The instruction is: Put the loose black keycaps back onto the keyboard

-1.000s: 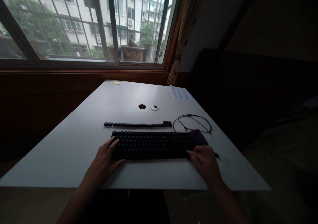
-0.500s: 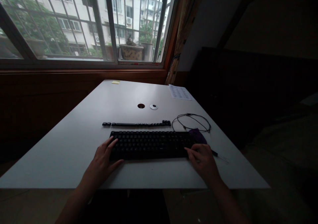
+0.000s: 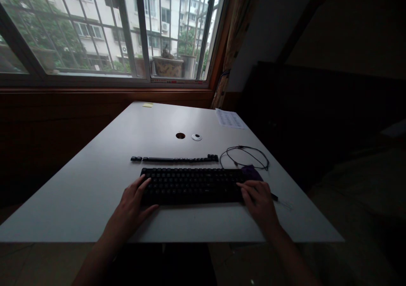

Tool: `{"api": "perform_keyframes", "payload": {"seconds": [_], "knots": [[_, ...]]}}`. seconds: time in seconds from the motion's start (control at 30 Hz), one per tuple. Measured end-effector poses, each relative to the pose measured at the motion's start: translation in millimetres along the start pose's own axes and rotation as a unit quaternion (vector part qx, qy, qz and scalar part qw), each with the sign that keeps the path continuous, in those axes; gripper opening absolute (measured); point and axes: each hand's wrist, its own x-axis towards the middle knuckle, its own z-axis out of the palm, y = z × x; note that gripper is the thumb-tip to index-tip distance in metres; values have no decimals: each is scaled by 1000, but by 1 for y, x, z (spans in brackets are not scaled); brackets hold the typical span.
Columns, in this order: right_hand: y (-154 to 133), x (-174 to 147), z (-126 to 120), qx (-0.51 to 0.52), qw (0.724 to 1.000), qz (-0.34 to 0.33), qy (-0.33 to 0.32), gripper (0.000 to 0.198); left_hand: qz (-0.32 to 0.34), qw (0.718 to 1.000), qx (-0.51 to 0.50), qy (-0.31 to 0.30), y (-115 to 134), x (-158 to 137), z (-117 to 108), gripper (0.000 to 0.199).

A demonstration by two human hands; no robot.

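A black keyboard (image 3: 190,186) lies along the front part of the white table. My left hand (image 3: 133,197) grips its left end, fingers at the side edge and thumb along the front edge. Over the keypad end, my right hand (image 3: 258,197) is closed with its fingertips drawn together at the keys; whatever they hold is too dark and small to make out. Partly behind that hand is a purple cloth-like item (image 3: 252,172). A black-handled tool with thin wire prongs (image 3: 275,197) pokes out to its right. Behind the keyboard runs a row of loose black keycaps (image 3: 174,159).
A coiled black cable (image 3: 244,147) lies at the right of the white table (image 3: 79,184). Farther back are a round cable hole (image 3: 180,136), its white cover (image 3: 196,137), a printed sheet (image 3: 231,119) and a yellow note (image 3: 147,105). A barred window stands beyond.
My right hand has shifted slightly up and away over the keypad, its fingertips now farther back on the keys. My left hand stays at the keyboard's left end.
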Motion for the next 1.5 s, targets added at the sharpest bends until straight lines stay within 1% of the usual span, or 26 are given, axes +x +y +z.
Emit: {"api": "perform_keyframes", "payload": {"seconds": [0.07, 0.17, 0.3, 0.37, 0.47, 0.6, 0.87, 1.0, 1.2, 1.5], "knots": [[-5, 16, 5, 3, 1000, -4, -9, 25, 1, 1000, 3, 1, 0, 0, 1, 76], [-11, 49, 18, -12, 999, -3, -42, 28, -6, 1000, 4, -1, 1, 0, 0, 75], [-11, 91, 46, -73, 990, 12, -123, 33, 1, 1000, 0, 4, 5, 1, -2, 76], [-9, 106, 60, -103, 981, 25, -163, 33, 0, 1000, -1, 4, 6, 1, -3, 75], [-6, 121, 76, -116, 975, 27, -188, 31, -4, 1000, -3, -2, 6, 1, -3, 74], [-7, 129, 85, -130, 968, 27, -212, 31, -4, 1000, -4, 0, 6, 1, -3, 74], [-13, 136, 88, -146, 962, 28, -228, 29, -3, 1000, -2, -2, 5, 1, -2, 75], [-13, 134, 91, -148, 962, 25, -226, 29, -7, 1000, -1, 0, 5, 0, -2, 76], [-13, 131, 95, -148, 964, 29, -218, 29, -9, 1000, 1, -8, 7, 0, -3, 73], [-9, 130, 94, -143, 967, 29, -207, 29, -12, 1000, 0, -10, 4, 0, -2, 75]]}}
